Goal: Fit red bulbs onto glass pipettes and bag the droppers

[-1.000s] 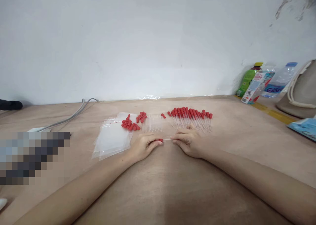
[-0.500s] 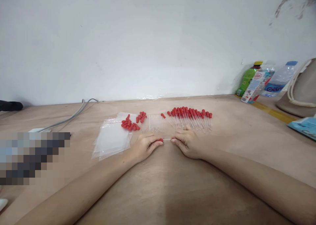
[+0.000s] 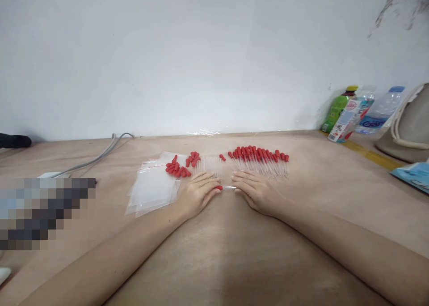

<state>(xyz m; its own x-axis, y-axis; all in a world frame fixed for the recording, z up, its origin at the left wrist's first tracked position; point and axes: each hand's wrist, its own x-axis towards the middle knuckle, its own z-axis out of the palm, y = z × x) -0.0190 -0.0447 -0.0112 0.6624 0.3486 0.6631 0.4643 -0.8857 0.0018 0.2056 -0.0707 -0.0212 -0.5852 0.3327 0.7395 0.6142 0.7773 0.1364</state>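
Observation:
My left hand (image 3: 197,194) and my right hand (image 3: 256,192) rest on the wooden table (image 3: 214,252) and hold one dropper (image 3: 225,188) between them. The left fingertips pinch its red rubber bulb. The right fingertips pinch its clear glass tube. Just beyond the right hand lies a row of several finished red-capped droppers (image 3: 259,159). Beyond the left hand lie several bare glass tubes (image 3: 209,165) and a small heap of loose red bulbs (image 3: 177,169).
A stack of clear zip bags (image 3: 152,189) lies left of my left hand. A grey cable (image 3: 97,156) runs along the back left. At the far right stand a green bottle (image 3: 337,109), a water bottle (image 3: 378,111), a beige bag (image 3: 410,127) and a blue packet (image 3: 412,174).
Both hands have slid a little away from me toward the rows, still holding the dropper. Their fingers now lie flatter and more stretched out.

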